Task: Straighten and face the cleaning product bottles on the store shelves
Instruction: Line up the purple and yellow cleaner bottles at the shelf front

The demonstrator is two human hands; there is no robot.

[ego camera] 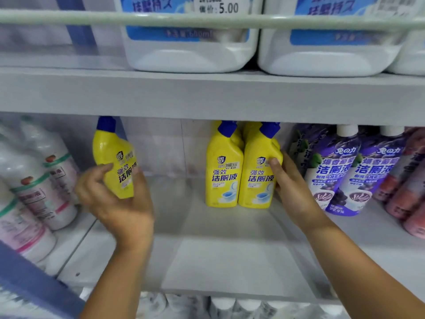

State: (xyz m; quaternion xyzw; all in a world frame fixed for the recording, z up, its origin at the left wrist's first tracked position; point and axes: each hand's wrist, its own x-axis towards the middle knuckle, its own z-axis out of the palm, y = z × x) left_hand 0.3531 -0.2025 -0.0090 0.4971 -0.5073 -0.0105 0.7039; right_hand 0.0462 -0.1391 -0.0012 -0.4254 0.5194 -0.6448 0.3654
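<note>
My left hand (117, 203) grips a yellow bottle with a blue cap (110, 155), tilted and lifted off the grey shelf (225, 256) at the left of the middle gap. Two more yellow bottles stand upright side by side in the middle, the left one (223, 171) free and the right one (258, 176) held at its right side by my right hand (292, 189), thumb on the front label. More yellow bottles stand behind these two.
White bottles with green and pink labels (34, 192) fill the left. Purple-labelled bottles with white caps (333, 176) and reddish ones (411, 196) stand at the right. Large white jugs (190, 42) sit on the upper shelf behind a rail. White caps (230, 307) show on the shelf below.
</note>
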